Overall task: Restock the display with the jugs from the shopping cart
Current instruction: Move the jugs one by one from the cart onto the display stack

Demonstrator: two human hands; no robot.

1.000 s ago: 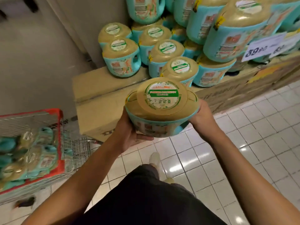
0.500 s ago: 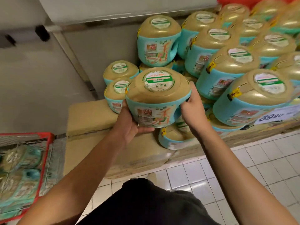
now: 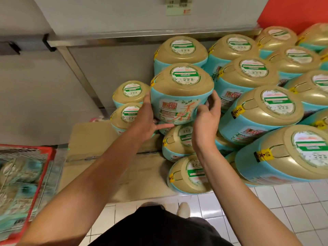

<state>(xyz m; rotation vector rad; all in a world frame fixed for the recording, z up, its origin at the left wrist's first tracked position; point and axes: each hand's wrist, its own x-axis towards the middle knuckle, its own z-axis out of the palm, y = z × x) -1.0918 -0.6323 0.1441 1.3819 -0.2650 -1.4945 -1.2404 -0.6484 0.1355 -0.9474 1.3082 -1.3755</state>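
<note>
head view | jug (image 3: 181,96) upright between both hands, above stacked jugs (image 3: 179,142) | left hand (image 3: 145,119) at 9 o'clock, fingers grasping jug | right hand (image 3: 206,119) at 3 o'clock, grasp loosening | judged next: lower straight down.

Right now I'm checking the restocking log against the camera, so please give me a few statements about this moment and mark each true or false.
1. Both hands are on one jug. True: left hand and right hand grip its sides.
2. The held jug's cap is red. False: it is gold.
3. The shopping cart is empty. False: blurred teal jugs lie in it.
4. The cart is on the person's left. True.
5. The floor is carpeted. False: it is white tile.
</note>
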